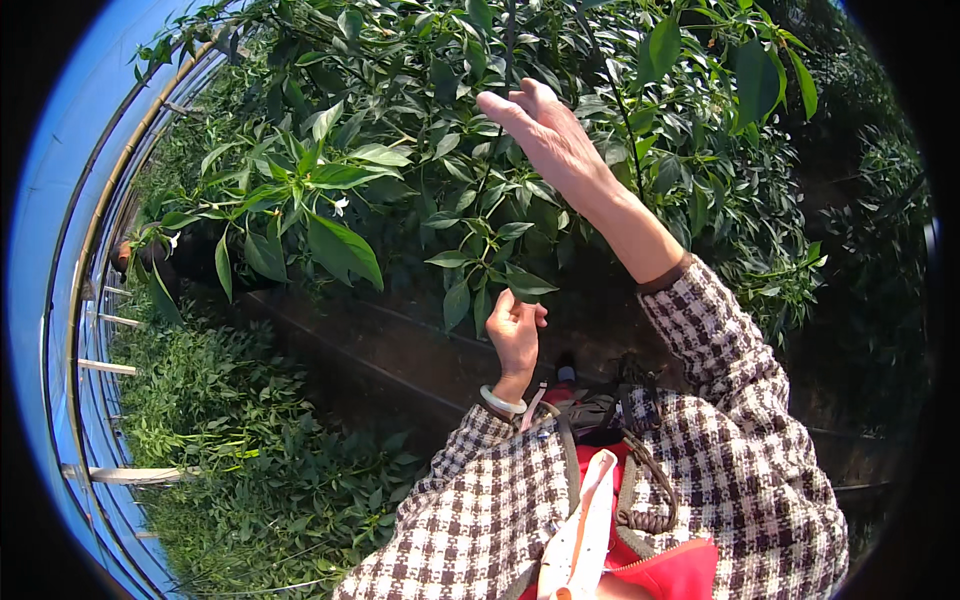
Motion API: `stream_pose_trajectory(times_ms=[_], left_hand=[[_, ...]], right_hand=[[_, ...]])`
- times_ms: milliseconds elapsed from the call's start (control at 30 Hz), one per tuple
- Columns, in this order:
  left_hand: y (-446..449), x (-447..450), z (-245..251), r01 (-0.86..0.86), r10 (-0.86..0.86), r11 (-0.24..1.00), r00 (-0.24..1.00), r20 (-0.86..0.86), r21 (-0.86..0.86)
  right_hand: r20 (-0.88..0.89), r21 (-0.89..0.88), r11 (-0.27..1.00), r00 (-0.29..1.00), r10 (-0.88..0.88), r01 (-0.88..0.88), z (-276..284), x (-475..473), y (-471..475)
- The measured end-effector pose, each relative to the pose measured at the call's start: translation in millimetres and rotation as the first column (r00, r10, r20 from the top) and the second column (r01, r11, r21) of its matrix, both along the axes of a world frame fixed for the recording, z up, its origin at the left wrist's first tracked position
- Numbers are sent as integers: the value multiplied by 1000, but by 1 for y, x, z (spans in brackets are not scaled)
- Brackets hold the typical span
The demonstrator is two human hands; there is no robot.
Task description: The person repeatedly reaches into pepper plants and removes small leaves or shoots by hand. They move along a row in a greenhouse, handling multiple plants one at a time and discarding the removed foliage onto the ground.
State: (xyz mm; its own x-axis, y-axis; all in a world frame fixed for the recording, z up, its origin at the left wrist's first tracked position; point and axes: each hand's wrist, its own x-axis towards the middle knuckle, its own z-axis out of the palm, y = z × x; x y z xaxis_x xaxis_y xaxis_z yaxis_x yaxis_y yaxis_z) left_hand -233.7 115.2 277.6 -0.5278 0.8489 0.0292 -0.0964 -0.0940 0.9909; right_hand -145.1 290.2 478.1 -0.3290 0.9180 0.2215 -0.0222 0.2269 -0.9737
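My left hand (514,330), with a pale bangle (503,400) at its wrist, is curled just below a leafy pepper shoot (487,259). Its fingertips meet the underside of a leaf (531,284), and whether they grip it is hidden. Higher up and farther right, my right hand (551,139) reaches over the dense pepper plants (420,97). Its thumb stands apart from the partly bent fingers, and nothing shows in its grasp. Thin dark support strings (611,71) run through the foliage beside this hand.
A branch with a white flower (340,205) juts out on the left. Behind it is a dark shape (217,262), too obscured to name. Greenhouse hoops (82,300) and blue film (56,195) curve along the left. A dark soil path (375,360) runs between plant rows.
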Motion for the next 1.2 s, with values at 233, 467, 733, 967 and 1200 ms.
stream_pose_trajectory(times_ms=[233,467,733,967,1200], left_hand=[[9,-8,-9,-124,124,992,985,-118,3],[47,-10,-10,-15,12,934,1000,10,356],[77,-29,6,39,125,865,948,-291,501],[156,-23,113,76,36,944,945,-326,322],[199,-26,138,201,-193,967,979,-63,159]], right_hand=[[-736,-14,893,609,296,-450,-11,45,16],[-392,111,956,896,-209,272,-34,132,-74],[-272,231,824,847,-457,518,-35,168,-105],[-2,417,840,924,-382,348,-55,137,-119],[175,567,818,956,-238,100,-130,44,-77]])
